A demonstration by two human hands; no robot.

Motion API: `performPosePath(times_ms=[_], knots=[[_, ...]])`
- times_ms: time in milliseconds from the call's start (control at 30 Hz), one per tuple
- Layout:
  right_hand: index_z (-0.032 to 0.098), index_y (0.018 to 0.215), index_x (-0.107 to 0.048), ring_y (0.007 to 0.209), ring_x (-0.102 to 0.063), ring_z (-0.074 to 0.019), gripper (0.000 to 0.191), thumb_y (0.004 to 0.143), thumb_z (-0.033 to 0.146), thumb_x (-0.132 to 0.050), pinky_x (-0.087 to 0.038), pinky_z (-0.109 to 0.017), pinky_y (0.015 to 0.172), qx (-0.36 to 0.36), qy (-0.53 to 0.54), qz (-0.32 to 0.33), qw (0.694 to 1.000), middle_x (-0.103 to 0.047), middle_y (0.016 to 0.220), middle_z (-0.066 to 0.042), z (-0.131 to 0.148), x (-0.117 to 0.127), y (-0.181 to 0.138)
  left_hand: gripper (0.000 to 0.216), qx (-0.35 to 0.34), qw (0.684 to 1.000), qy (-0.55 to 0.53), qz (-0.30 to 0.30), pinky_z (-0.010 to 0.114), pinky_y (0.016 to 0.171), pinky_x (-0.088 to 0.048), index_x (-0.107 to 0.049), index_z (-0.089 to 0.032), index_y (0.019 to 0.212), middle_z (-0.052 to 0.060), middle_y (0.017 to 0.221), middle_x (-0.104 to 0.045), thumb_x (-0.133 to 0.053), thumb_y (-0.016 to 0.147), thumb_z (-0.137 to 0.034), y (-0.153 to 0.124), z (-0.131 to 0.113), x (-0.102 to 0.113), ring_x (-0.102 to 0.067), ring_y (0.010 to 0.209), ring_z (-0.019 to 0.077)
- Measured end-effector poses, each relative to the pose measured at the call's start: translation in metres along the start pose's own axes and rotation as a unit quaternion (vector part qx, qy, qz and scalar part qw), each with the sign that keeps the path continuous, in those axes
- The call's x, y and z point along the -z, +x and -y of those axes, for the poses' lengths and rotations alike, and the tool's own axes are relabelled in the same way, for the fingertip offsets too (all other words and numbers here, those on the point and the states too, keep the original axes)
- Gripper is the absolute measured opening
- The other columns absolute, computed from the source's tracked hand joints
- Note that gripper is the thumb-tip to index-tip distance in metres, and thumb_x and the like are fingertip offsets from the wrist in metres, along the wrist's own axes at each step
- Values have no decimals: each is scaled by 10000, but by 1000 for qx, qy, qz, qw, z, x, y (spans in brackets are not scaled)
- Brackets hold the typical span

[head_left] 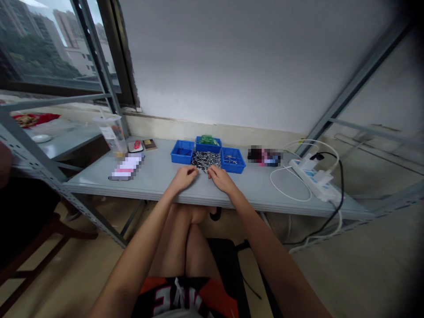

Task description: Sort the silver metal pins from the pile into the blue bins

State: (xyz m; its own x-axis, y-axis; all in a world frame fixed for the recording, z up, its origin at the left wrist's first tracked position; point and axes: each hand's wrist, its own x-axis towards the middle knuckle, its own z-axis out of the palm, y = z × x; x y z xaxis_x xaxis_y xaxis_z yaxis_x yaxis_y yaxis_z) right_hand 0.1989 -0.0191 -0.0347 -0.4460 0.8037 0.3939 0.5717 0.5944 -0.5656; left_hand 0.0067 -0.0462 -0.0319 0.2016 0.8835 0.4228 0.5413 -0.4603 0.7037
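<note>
Head view: metal parts (206,160) just beyond left grip (184,176) and right grip (221,179)

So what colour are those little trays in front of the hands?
Bright blue. The trays show best in the head view.

You work in soft, grey daylight that comes from the window (43,48) at your upper left. It falls flat and even on the counter (155,179), leaving a dim shadow beneath it. The frame's edges bend and smear, the right corners go dark, and two patches (127,168) on the counter are pixelated.
</note>
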Motion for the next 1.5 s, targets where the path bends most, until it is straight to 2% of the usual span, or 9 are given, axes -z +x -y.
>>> performPosePath(times_ms=[233,333,467,633,800,1033,1200,1333,1500], knots=[[213,857,-528,732,-546,-147,222,899,347,-357,-388,-262,729,19,15,-12,1000,-600,763,0,3,1,-2,218,0,1000,6,17,241,638,-378,-539,-163,673,-1,645,-562,-374,793,-240,-1,-3,1,-506,660,150],[206,958,-506,743,-539,-148,153,820,222,-441,-403,-263,711,37,23,-36,998,-596,870,-19,1,-1,-1,213,-4,1000,2,14,239,630,-373,-526,-165,660,-4,634,-553,-375,793,-232,0,-1,0,-504,650,147],[198,863,-527,818,-524,-153,235,708,68,-407,-399,-271,762,99,2,-30,995,-576,958,-37,-1,-1,-1,210,-8,1000,-10,9,239,641,-376,-513,-165,652,-4,636,-554,-370,796,-222,1,2,-1,-508,658,147],[200,884,-575,865,-532,-165,292,716,60,-381,-393,-282,808,112,-11,-4,994,-599,914,-32,0,0,-2,219,-1,1000,-10,12,247,654,-380,-516,-164,670,-1,652,-559,-358,807,-231,1,3,-1,-506,660,150],[191,838,-604,710,-515,-147,259,685,78,-429,-401,-262,715,88,-17,-12,996,-598,820,-23,2,0,-2,224,5,1000,-13,12,245,626,-373,-515,-166,668,-6,634,-548,-375,818,-256,1,3,-3,-497,635,145],[184,835,-607,723,-528,-165,192,748,162,-438,-418,-293,734,21,-9,-157,987,-608,827,-45,-4,4,1,255,54,998,-32,-25,240,601,-376,-579,-155,874,-1,646,-579,-433,839,-361,3,9,-7,-522,622,143],[147,1128,-531,676,-540,-148,370,778,248,-462,-436,-353,799,-77,9,-267,960,-573,1114,-117,-18,6,4,222,48,998,-23,-17,232,576,-362,-598,-148,849,-8,629,-567,-459,814,-317,4,11,-7,-494,592,131],[204,1339,-334,635,-567,-126,579,787,293,-483,-468,-322,716,-78,53,-223,970,-487,1274,-127,-23,1,5,215,37,999,-27,-17,230,580,-363,-594,-149,848,-8,641,-570,-457,813,-312,3,10,-7,-494,598,130],[190,1002,-624,688,-561,-138,262,780,208,-486,-451,-304,748,-17,-15,-104,994,-648,954,-52,-18,-3,4,214,36,999,-24,-13,230,593,-374,-590,-149,849,-2,658,-585,-447,815,-304,2,11,-6,-516,622,136]])
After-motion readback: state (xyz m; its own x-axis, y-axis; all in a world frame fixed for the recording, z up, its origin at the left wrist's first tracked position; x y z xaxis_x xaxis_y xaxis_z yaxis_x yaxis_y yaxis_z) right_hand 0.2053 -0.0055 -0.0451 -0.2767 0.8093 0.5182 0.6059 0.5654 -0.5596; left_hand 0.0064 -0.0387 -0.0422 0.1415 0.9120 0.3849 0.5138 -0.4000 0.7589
